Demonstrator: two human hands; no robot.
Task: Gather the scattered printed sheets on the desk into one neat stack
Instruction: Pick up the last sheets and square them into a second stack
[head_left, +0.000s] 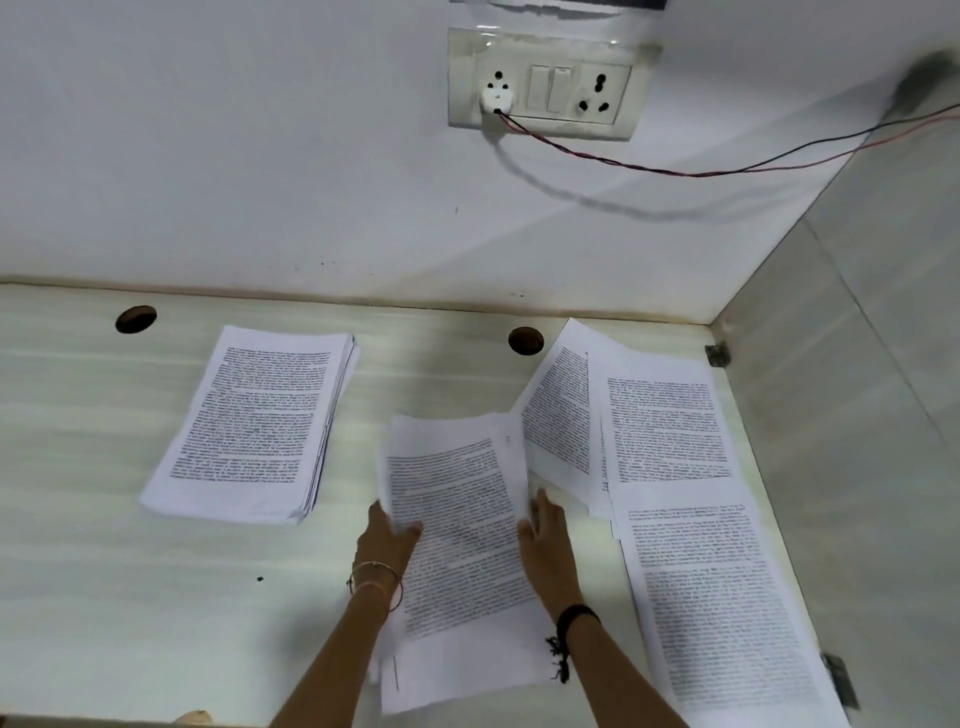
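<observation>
A thick, fairly neat stack of printed sheets (249, 423) lies on the left half of the pale desk (78, 545). In the middle, a loose bundle of printed sheets (457, 525) sits between my hands. My left hand (387, 540) grips its left edge, thumb on top. My right hand (545, 540) holds its right edge. Further right, loose sheets (660, 431) overlap near the corner, and one long sheet (722, 603) runs toward the front edge.
Two round cable holes (136, 318) (525, 340) pierce the desk near the back wall. A side panel (857, 415) closes the right side. A socket plate (545, 83) with a plugged-in red and black wire hangs above.
</observation>
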